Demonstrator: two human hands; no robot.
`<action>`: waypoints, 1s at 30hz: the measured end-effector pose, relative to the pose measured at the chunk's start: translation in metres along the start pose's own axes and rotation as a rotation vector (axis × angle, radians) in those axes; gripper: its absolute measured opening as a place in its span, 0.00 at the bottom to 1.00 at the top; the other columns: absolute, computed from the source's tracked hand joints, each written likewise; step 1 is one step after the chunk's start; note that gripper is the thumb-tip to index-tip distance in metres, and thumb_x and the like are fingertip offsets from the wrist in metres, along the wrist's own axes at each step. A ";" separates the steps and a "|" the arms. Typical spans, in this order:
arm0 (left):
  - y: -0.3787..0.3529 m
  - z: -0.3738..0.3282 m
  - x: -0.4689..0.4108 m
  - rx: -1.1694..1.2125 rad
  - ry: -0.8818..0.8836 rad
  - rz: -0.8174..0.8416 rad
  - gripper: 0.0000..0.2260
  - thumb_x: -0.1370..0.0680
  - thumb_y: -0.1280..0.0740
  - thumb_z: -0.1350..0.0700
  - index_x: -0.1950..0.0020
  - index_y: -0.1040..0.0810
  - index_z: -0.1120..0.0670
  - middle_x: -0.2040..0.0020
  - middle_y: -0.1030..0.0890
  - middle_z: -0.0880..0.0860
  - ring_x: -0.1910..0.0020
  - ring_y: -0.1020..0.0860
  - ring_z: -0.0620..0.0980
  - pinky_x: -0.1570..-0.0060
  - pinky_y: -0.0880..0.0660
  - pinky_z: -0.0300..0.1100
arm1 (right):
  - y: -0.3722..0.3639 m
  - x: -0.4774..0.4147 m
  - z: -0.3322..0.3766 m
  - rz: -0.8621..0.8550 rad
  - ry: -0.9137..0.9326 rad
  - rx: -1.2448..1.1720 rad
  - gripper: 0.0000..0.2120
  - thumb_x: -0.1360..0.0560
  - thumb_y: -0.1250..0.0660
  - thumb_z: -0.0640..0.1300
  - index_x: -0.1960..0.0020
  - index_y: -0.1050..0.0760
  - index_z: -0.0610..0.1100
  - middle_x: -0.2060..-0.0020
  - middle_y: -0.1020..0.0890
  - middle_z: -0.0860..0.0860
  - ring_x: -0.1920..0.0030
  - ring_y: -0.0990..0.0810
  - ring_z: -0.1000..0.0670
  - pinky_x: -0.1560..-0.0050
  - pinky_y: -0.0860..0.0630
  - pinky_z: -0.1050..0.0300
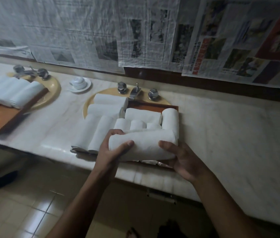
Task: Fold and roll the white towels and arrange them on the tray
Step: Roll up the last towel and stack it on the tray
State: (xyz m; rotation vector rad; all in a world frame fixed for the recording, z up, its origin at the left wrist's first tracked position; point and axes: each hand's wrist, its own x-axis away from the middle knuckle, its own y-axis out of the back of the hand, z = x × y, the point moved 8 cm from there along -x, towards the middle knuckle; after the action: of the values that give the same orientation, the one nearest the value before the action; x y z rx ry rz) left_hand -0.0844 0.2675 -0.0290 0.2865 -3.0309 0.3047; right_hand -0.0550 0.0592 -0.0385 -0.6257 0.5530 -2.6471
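While the left hand (pixel 111 150) and right hand (pixel 182 157) each grip an end of a rolled towel (pixel 144 145) over the near edge of the tray (pixel 153 105), other rolls (pixel 142 115) already lie arranged; probably nearly done.

Dim room: newspapers (pixel 135 31) cover wall above marble counter (pixel 230 134), tiled floor (pixel 32 212).

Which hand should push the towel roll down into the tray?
Probably the left hand: its fingers curl over the rolled towel, right beside the tray. The right hand mostly cradles it from underneath.
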 end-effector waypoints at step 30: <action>-0.015 0.037 -0.350 -0.963 0.182 -0.026 0.23 0.22 0.32 0.35 0.43 0.22 0.54 0.47 0.18 0.53 0.46 0.22 0.56 0.49 0.26 0.51 | 0.134 -0.328 0.084 -0.018 -0.149 0.908 0.18 0.24 0.27 0.58 0.41 0.22 0.48 0.47 0.16 0.50 0.50 0.18 0.54 0.51 0.23 0.60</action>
State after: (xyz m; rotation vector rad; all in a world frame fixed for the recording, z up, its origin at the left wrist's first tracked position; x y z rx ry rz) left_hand 0.2590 0.3075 -0.0968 0.1919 -2.6024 -1.0303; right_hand 0.2942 0.0606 -0.1419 -0.5083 -0.6761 -2.4617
